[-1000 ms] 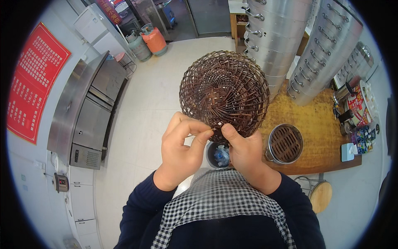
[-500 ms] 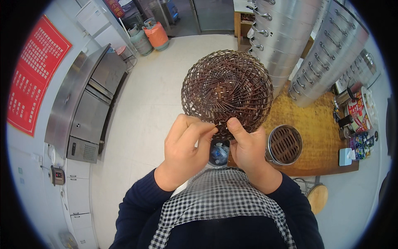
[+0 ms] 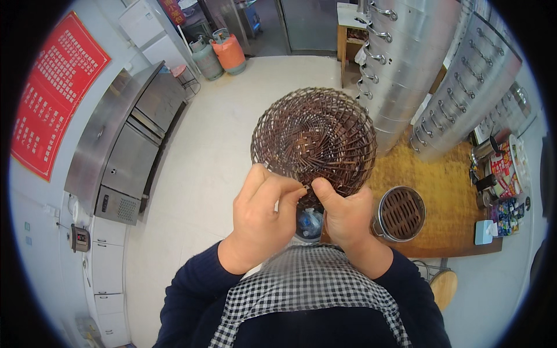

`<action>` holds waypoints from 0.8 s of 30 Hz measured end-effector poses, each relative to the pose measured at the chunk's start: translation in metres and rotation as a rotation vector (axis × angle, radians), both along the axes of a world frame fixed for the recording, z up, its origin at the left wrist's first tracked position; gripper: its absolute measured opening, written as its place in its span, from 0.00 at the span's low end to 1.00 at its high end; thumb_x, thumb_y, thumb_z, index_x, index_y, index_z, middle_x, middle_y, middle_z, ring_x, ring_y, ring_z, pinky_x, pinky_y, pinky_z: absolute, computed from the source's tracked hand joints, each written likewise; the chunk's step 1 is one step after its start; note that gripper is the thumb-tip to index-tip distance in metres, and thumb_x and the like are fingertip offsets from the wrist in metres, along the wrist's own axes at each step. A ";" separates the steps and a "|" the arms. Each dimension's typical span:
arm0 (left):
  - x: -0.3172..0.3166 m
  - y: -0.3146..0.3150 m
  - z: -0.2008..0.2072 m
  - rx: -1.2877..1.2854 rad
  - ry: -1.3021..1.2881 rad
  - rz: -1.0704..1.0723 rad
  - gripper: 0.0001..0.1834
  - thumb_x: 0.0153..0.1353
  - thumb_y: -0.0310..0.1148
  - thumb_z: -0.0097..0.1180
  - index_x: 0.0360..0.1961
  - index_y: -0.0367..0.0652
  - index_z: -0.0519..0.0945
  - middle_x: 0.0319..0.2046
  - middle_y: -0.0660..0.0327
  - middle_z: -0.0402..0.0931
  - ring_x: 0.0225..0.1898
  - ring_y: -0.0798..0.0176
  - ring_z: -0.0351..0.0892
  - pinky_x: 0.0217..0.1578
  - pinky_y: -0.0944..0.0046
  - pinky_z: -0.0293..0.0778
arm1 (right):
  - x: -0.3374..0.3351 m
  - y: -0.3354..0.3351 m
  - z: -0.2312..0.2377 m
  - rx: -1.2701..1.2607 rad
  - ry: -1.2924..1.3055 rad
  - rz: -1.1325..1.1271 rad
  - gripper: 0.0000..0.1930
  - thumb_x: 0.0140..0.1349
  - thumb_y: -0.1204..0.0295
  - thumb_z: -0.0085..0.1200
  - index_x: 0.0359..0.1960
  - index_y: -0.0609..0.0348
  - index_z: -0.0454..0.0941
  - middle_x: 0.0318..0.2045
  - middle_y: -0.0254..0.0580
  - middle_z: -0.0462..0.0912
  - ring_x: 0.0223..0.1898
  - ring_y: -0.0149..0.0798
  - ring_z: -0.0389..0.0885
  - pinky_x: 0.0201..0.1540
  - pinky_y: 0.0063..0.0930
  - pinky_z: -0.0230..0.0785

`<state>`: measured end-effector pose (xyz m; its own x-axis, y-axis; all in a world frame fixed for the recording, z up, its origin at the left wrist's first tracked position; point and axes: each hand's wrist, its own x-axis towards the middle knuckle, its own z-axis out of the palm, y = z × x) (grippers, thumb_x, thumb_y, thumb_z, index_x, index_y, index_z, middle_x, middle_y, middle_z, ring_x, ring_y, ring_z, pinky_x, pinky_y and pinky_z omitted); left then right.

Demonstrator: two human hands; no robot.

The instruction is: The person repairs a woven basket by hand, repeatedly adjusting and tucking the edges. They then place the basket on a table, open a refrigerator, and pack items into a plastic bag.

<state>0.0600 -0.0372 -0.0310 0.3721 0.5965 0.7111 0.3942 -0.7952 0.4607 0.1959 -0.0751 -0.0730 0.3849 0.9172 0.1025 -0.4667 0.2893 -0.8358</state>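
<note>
Basket [image 3: 313, 136] of dark brown wicker, round and openly woven, is held up in front of a person in a checked apron [image 3: 307, 275]. From where I stand it looks light for its breadth, springy across the thin outer strands and stiffer toward the tightly woven centre. I'd judge it rough rather than slippery, with single canes liable to snap if bent sharply. The near rim seems a sound place to hold, with thumb and fingers on opposite faces.

That is how the right hand [image 3: 346, 213] has it: thumb pressed flat on the near edge, fingers mostly hidden behind. The left hand [image 3: 260, 206] meets the same edge just beside that thumb, forefinger and thumb tips together; whether a strand is pinched between them is too small to tell. Most of the basket extends beyond both hands, away from the body.
</note>
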 end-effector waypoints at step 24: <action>-0.015 -0.005 -0.001 0.016 0.005 -0.077 0.08 0.49 0.16 0.63 0.30 0.39 0.81 0.27 0.59 0.73 0.27 0.60 0.75 0.26 0.65 0.72 | -0.012 -0.007 -0.001 0.003 -0.068 -0.024 0.10 0.61 0.77 0.61 0.43 0.66 0.82 0.39 0.35 0.85 0.38 0.26 0.81 0.42 0.22 0.75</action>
